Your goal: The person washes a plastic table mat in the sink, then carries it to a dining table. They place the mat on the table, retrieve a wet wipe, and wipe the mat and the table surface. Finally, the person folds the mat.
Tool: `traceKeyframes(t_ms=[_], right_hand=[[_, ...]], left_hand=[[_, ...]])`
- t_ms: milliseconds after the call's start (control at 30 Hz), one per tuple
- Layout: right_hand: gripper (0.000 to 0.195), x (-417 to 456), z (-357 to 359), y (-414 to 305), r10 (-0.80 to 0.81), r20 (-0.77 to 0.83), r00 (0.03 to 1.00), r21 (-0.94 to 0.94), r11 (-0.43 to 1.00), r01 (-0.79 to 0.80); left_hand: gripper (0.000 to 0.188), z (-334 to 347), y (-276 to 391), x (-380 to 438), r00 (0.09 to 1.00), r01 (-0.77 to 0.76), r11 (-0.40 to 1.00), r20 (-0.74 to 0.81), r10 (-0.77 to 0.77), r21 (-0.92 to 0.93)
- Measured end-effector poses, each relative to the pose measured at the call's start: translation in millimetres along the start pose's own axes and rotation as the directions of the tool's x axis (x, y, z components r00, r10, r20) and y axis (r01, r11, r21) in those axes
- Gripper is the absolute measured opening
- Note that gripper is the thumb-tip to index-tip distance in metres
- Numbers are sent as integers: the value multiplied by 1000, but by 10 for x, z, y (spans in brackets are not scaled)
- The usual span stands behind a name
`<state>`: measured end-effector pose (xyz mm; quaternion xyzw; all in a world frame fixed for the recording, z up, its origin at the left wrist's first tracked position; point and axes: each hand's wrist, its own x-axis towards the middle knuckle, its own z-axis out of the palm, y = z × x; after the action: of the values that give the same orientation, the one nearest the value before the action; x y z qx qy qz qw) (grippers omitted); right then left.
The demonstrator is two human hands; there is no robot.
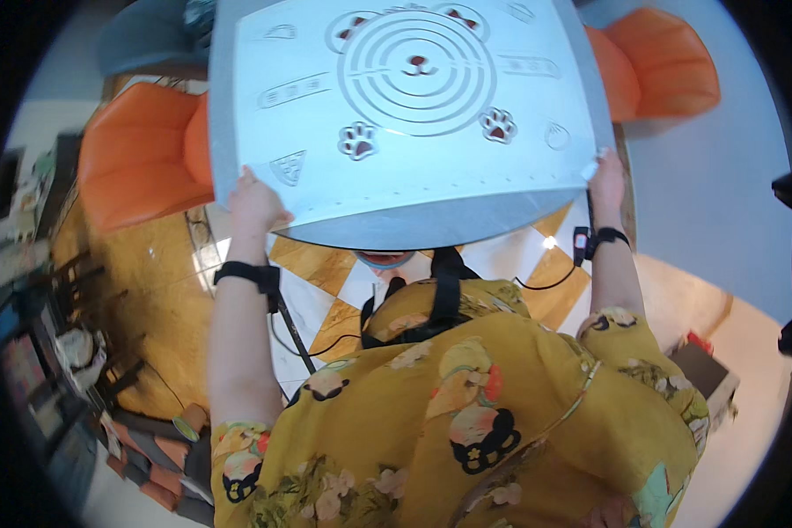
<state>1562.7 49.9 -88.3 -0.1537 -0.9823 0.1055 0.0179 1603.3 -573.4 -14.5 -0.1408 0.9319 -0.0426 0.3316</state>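
A large pale printed sheet [422, 162], perhaps a table mat, lies spread over the grey tabletop [396, 221]. It bears a round bear face in concentric rings, two paw prints, a pizza slice and other small drawings. At its near left corner, my left hand [256, 199] grips the edge, thumb towards the middle. My right hand [608, 179] pinches the near right corner, which curls up slightly at the fingers. Both arms reach forward, one to each side of the table. The sheet's far edge is partly cut off by the picture's top.
Orange chairs stand at the left [142, 155] and right [660, 63] of the table. A dark grey chair [148, 39] is at the far left. Black straps with cables circle both wrists. The floor [323, 264] has white and brown tiles; a small box [706, 373] stands low at right.
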Motion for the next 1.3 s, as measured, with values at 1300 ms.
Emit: traceKeyframes(t_ms=[1300], right_hand=[[43, 425, 267, -188, -39, -104, 994, 195, 979, 59]], left_hand=[[76, -64, -29, 46, 997, 1, 1000, -83, 1, 30]])
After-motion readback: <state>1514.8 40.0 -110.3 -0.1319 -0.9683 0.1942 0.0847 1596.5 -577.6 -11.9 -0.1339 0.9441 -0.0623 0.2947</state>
